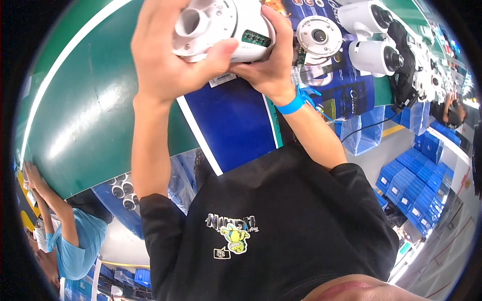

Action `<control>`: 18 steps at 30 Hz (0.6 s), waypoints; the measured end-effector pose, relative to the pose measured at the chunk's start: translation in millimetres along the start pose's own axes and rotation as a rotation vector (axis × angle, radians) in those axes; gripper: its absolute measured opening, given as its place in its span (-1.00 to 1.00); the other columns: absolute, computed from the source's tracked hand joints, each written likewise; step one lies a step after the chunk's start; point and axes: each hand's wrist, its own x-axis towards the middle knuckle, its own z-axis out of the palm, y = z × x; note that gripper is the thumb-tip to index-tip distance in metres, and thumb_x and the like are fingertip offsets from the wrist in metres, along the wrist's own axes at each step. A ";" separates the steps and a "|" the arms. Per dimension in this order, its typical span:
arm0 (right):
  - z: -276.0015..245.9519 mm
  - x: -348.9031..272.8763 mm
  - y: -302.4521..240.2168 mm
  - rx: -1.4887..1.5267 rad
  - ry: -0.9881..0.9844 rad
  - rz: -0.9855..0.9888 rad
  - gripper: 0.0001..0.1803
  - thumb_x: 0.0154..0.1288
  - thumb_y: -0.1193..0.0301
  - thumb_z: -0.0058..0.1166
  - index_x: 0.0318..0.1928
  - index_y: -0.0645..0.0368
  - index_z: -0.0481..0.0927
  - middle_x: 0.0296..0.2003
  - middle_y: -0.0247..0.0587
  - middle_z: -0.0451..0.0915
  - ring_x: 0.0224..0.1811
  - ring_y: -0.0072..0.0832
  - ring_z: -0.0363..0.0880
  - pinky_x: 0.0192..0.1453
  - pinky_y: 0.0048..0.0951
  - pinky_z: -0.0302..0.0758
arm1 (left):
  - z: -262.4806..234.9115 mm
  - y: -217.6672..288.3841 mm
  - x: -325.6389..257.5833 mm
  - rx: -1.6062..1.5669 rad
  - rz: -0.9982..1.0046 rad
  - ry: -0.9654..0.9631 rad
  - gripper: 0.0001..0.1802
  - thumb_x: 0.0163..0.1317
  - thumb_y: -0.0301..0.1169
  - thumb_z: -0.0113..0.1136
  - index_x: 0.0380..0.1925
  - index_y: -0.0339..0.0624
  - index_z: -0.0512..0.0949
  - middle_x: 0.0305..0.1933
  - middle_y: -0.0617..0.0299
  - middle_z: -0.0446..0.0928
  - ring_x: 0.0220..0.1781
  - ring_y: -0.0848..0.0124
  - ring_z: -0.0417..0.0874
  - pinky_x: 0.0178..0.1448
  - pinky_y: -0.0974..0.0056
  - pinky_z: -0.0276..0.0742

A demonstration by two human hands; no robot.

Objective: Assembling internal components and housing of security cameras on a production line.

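At the top of the view, both my hands hold a white rounded camera housing (221, 44) up over the bench. Its flat round face has a short open tube (192, 22), and a slot in its side shows a green circuit board (256, 38). My left hand (163, 55) grips the left side, thumb lying across the lower edge. Wrapped round the right side and underneath is my right hand (273, 62); a blue wrist strap (292, 104) circles that wrist. Beneath the housing lies a dark blue panel with white edging (228, 128).
To the right, a white round plate with a lens (319, 36) sits on a printed blue mat (359, 90). Beyond it lie white cylindrical cameras (374, 56) and black cloth (403, 72). Blue bins (411, 185) stand lower right. A co-worker in light blue (83, 241) is at left.
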 end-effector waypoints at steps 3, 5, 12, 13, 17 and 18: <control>-1.5 23.6 -42.1 0.015 0.001 0.286 0.01 -0.21 0.29 0.53 0.25 0.31 0.21 0.11 0.03 0.34 0.16 -0.12 0.35 0.25 -0.19 0.28 | 3.8 4.8 -4.5 -0.019 -0.021 0.033 -0.34 -0.05 -0.09 0.32 -0.05 -0.39 0.47 -0.12 -0.11 0.45 -0.17 0.11 0.53 -0.08 0.20 0.46; -6.5 31.7 -55.2 0.032 -0.032 0.580 0.03 -0.22 0.31 0.54 0.25 0.31 0.21 0.11 0.02 0.34 0.17 -0.13 0.35 0.25 -0.19 0.28 | 7.5 5.6 -3.0 -0.049 -0.034 0.068 -0.35 -0.03 -0.09 0.31 -0.05 -0.39 0.47 -0.11 -0.10 0.45 -0.16 0.11 0.54 -0.08 0.21 0.46; -8.1 36.1 -56.8 -0.055 -0.021 0.480 -0.11 -0.18 0.40 0.49 0.19 0.29 0.28 0.08 0.02 0.38 0.12 -0.13 0.40 0.20 -0.22 0.34 | 9.8 9.9 -6.4 -0.192 -0.188 0.050 -0.31 0.02 -0.07 0.29 0.00 -0.41 0.44 -0.12 -0.03 0.50 -0.14 0.25 0.57 -0.05 0.29 0.46; -6.4 37.4 -57.6 -0.108 0.061 0.416 -0.26 -0.13 0.46 0.44 0.12 0.28 0.37 0.02 0.01 0.45 0.05 -0.15 0.46 0.13 -0.26 0.41 | 12.0 12.7 -6.9 -0.277 -0.253 0.082 -0.30 0.01 -0.05 0.30 0.01 -0.41 0.43 -0.13 0.00 0.52 -0.14 0.29 0.56 -0.04 0.31 0.46; -0.4 14.2 -39.5 -0.309 0.104 0.257 0.02 -0.28 0.33 0.55 0.20 0.27 0.18 0.07 0.01 0.39 0.09 -0.16 0.34 0.21 -0.22 0.28 | 9.6 18.3 -7.9 -0.252 -0.276 0.052 -0.25 -0.05 -0.02 0.35 0.00 -0.41 0.44 -0.12 0.01 0.53 -0.13 0.31 0.57 -0.05 0.30 0.47; 0.8 13.5 -40.7 -0.384 0.088 0.244 0.03 -0.26 0.30 0.55 0.21 0.28 0.17 0.08 0.00 0.37 0.08 -0.17 0.35 0.21 -0.23 0.27 | 7.6 17.4 -11.7 -0.249 -0.276 0.038 -0.21 -0.08 0.01 0.36 0.01 -0.41 0.43 -0.12 -0.02 0.54 -0.14 0.31 0.58 -0.06 0.31 0.47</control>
